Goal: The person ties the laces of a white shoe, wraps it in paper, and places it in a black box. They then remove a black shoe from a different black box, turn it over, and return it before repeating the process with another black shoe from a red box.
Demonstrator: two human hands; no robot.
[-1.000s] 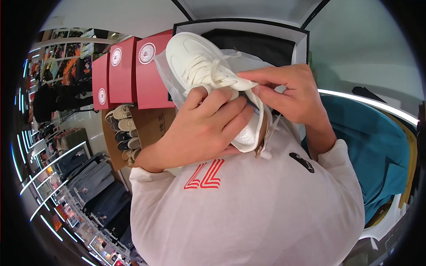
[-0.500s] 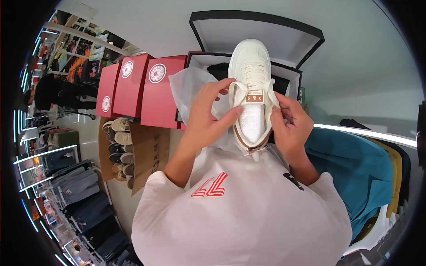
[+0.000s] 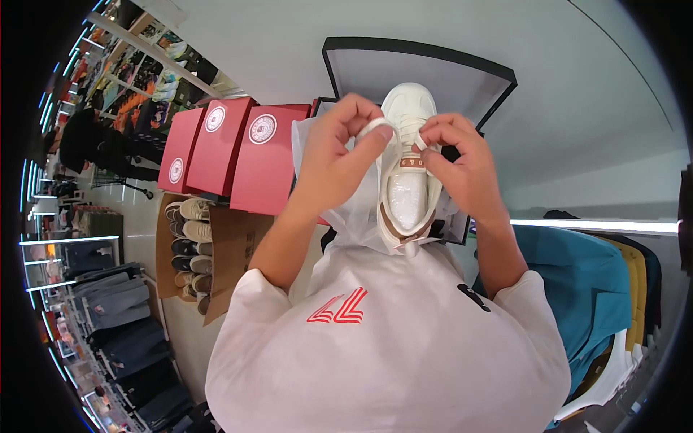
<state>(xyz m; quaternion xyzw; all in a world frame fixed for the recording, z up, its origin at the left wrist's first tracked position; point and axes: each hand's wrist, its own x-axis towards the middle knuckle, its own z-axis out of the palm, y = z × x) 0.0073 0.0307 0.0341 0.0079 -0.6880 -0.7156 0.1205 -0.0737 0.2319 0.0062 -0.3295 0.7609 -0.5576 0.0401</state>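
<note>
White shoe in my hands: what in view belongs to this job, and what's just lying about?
In the job:
- left hand
- right hand
- white shoe
- its laces
- probably the open box

Just about, it seems:
- red boxes
- shoe-filled carton
- hanging clothes

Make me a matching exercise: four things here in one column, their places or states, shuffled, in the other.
Things
1. White shoe
2. Red boxes
3. Open cardboard box
4. Teal garment

Places or states
A. Beside a yellow garment
B. Holding several shoes
C. Toe pointing away from the person, between the left hand and the right hand
D. Side by side, each with a round white label

Right pairs: 1-C, 2-D, 3-B, 4-A
</note>
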